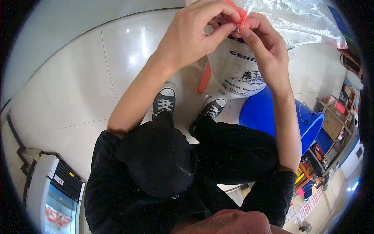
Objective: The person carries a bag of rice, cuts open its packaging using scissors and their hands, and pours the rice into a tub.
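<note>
A white woven sack with dark printing stands upright on the floor in front of me. At its top, a bright red-orange strip runs between my fingertips. My left hand is closed, its thumb and fingers pinching the strip from the left. From the right, my right hand is closed too, thumb and forefinger meeting on the strip's lower end. A thin pale thread shows between the fingertips. Translucent plastic sheeting spreads behind my right hand. The hands hide part of the sack's top.
A blue bucket lies tipped beside the sack. My dark sneakers rest on the pale tiled floor. A glass-fronted cooler stands at lower left, and loaded shelves stand at right.
</note>
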### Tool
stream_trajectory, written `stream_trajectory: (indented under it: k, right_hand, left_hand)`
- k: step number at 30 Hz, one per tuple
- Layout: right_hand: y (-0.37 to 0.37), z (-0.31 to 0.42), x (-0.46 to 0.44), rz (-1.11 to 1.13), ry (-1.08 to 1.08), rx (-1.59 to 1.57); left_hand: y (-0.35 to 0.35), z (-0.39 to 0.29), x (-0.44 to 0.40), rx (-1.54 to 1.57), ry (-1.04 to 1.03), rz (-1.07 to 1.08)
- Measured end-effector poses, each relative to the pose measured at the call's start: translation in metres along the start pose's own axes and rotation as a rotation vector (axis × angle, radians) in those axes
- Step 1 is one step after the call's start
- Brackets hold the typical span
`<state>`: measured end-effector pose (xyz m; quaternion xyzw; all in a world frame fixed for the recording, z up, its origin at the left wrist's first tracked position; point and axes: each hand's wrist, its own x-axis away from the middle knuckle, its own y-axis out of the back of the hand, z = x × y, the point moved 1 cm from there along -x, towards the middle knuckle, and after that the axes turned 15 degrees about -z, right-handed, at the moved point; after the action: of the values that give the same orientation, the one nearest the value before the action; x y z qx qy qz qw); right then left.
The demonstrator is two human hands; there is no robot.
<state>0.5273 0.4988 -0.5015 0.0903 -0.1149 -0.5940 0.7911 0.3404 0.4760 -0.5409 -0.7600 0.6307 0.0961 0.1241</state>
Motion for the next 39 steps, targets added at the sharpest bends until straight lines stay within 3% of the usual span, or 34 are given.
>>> stream_trajectory:
  k: [3, 6, 9, 12, 16, 18, 22, 25, 28, 30, 33, 36, 39]
  right_hand:
    - [0.000, 0.000, 0.000, 0.000, 0.015, 0.014]
    - [-0.001, 0.002, -0.001, 0.001, 0.023, 0.047]
    - [0.000, 0.003, -0.001, 0.004, 0.032, 0.119]
    - [-0.001, 0.003, -0.002, -0.014, 0.061, 0.145]
    - [-0.004, 0.004, -0.001, -0.014, 0.031, 0.070]
    - [-0.002, 0.001, -0.001, -0.006, 0.047, 0.092]
    - [-0.008, 0.008, 0.001, -0.034, 0.075, 0.066]
    - [-0.004, 0.008, 0.000, -0.013, 0.085, 0.202]
    - [-0.012, 0.027, -0.001, 0.032, 0.357, 0.656]
    - [-0.019, 0.024, 0.002, -0.025, 0.416, 0.623]
    - [-0.021, 0.023, 0.002, -0.020, 0.485, 0.703]
    - [-0.013, 0.020, -0.001, -0.019, 0.479, 0.741]
    - [-0.005, 0.014, -0.002, -0.081, 0.432, 0.645]
  left_hand:
    - [0.007, 0.005, -0.002, -0.112, -0.190, 0.026]
    - [0.013, 0.002, -0.004, -0.162, -0.244, 0.048]
    - [0.013, 0.008, 0.001, 0.006, 0.163, 0.047]
    - [0.013, 0.001, -0.001, -0.116, -0.115, 0.136]
    - [0.003, -0.002, -0.001, -0.095, -0.138, 0.050]
    - [0.008, 0.002, -0.005, -0.127, -0.050, 0.115]
    - [0.013, 0.002, -0.007, -0.186, -0.267, 0.098]
    - [0.012, 0.011, -0.010, -0.228, -0.292, 0.152]
    - [0.011, 0.007, -0.006, -0.277, -0.303, 0.207]
    - [0.016, 0.007, -0.008, -0.296, -0.359, 0.258]
    - [0.029, -0.001, -0.018, -0.332, -0.358, 0.427]
    - [0.039, -0.002, -0.025, -0.318, -0.353, 0.401]
    - [0.052, -0.006, -0.028, -0.355, -0.072, 0.294]
